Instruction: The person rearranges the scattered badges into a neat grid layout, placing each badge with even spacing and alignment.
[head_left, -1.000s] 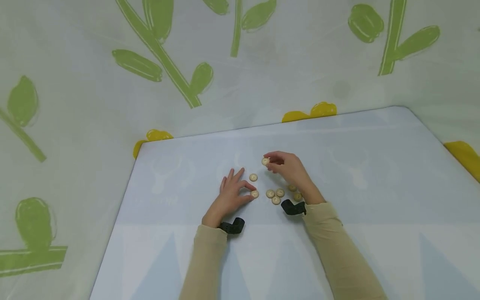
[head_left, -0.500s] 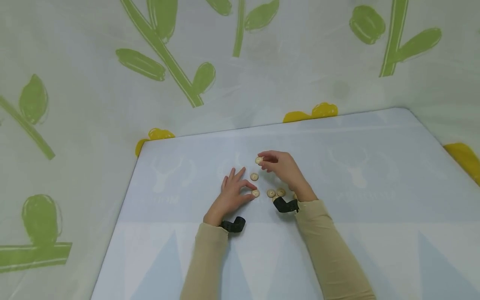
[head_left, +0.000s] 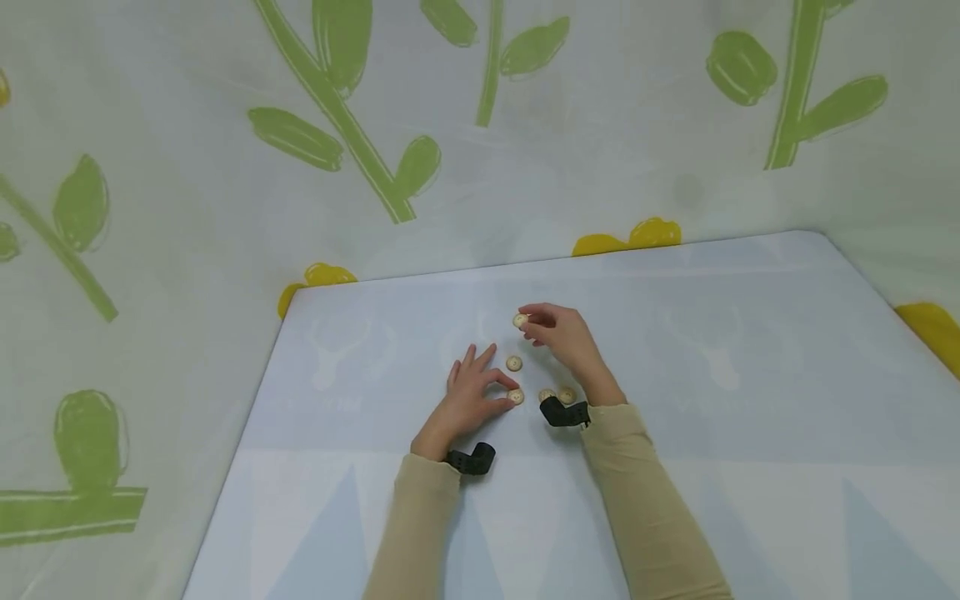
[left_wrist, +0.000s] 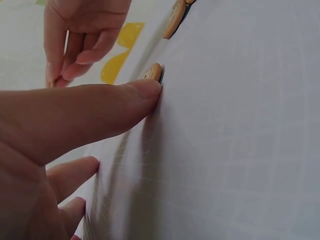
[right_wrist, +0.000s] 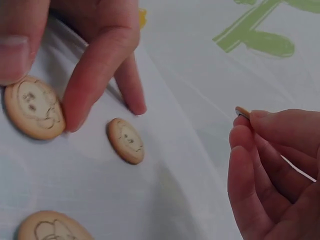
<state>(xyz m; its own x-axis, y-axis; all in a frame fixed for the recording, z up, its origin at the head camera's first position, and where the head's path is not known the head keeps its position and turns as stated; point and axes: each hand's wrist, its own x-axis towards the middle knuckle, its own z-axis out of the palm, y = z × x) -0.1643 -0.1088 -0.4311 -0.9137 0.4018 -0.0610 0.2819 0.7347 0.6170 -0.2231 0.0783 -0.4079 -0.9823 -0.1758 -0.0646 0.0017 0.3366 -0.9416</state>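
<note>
My left hand (head_left: 468,400) pinches a round wooden disc (right_wrist: 34,107) between thumb and index finger, flat on the table; its other fingers spread out over the tabletop. A simple face is drawn on the disc's pale top. Farther back, my right hand (head_left: 558,333) holds a second disc (head_left: 521,320) by its edge between thumb and fingertips, raised above the table. In the right wrist view this disc (right_wrist: 242,111) is seen nearly edge-on. Between the two hands lies a loose disc (head_left: 513,363), also with a drawn face (right_wrist: 129,140).
More discs (head_left: 567,395) lie right of my left hand, partly covered by the black wrist camera (head_left: 562,412) on my right arm. The pale table (head_left: 337,417) meets a leaf-patterned cloth (head_left: 225,208) behind and to the left.
My right hand has moved slightly left with its disc, and its wrist camera now covers some loose discs. The left hand keeps its pinch on the same disc. The head view has tilted a little.
</note>
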